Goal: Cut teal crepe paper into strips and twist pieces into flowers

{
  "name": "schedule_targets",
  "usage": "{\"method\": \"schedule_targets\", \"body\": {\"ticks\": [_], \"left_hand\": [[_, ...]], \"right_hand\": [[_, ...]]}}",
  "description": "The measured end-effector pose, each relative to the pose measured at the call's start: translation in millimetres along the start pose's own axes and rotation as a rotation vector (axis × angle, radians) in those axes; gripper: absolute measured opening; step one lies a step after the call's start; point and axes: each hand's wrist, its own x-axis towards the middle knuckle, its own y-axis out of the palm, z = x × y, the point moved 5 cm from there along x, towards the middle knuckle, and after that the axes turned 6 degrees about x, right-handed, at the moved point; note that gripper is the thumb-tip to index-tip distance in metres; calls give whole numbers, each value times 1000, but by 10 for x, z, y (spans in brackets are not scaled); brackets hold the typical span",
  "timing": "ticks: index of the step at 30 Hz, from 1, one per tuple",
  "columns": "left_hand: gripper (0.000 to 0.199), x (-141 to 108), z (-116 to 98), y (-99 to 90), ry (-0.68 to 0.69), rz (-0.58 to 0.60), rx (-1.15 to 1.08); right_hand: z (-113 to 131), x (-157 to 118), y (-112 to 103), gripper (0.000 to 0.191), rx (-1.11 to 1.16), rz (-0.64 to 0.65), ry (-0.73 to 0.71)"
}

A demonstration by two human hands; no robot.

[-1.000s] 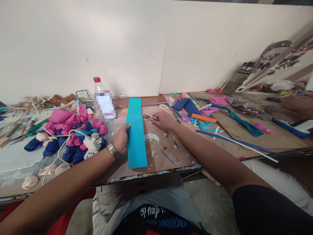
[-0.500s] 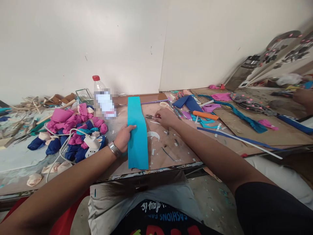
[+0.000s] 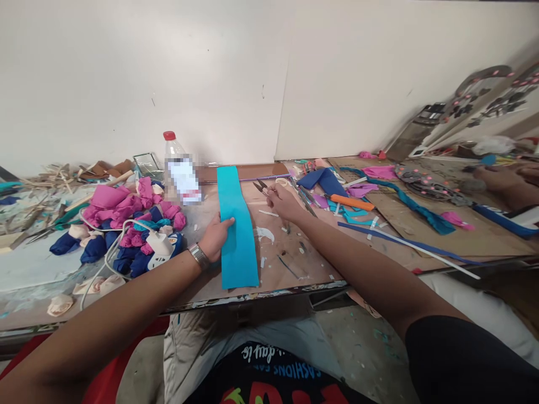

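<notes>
A long turquoise strip of crepe paper (image 3: 239, 247) stands out over the table, its lower end near the front edge. My left hand (image 3: 214, 238) grips its left side, thumb on top and the other fingers hidden behind it. To the right of the strip, my right hand (image 3: 283, 202) is closed on a small pair of scissors (image 3: 261, 185). Their dark blades are parted and point left toward the strip, without touching it.
Pink and blue crepe bundles (image 3: 122, 205), a power strip (image 3: 162, 258) with a white plug, and a bottle (image 3: 169, 143) stand left. Right are an orange-handled tool (image 3: 351, 202), blue strips and a white stick (image 3: 429, 255). Another person's hand (image 3: 501, 182) works far right.
My right hand has lifted the scissors slightly and their blades have spread apart. The turquoise strip has shifted a little in my left hand, its lower end now slightly farther right.
</notes>
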Motion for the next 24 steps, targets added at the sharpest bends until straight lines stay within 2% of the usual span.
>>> {"method": "schedule_targets", "body": {"ticks": [1, 2, 7, 10, 15, 18, 20, 22, 24], "left_hand": [[46, 5, 8, 3, 3, 16, -11], [48, 7, 17, 9, 0, 35, -23], [46, -19, 27, 84, -22, 168, -98], [48, -37, 16, 114, -34, 197, -119], [50, -75, 6, 113, -59, 186, -67], [42, -105, -4, 110, -90, 190, -77], [35, -130, -7, 136, -148, 244, -126], [45, -158, -23, 175, -201, 318, -205], [60, -180, -68, 196, -193, 356, -280]], "right_hand": [[-12, -25, 66, 27, 195, 28, 58], [-4, -52, 126, 30, 253, 51, 78], [126, -217, 300, 42, 312, 175, 71], [218, -321, 338, 43, 378, 258, 108], [248, -416, 414, 41, 509, 241, 210], [210, -427, 467, 39, 570, 196, 222], [192, -428, 485, 38, 533, 181, 210], [196, -429, 493, 40, 475, 191, 188], [217, -432, 498, 41, 454, 218, 173]]}}
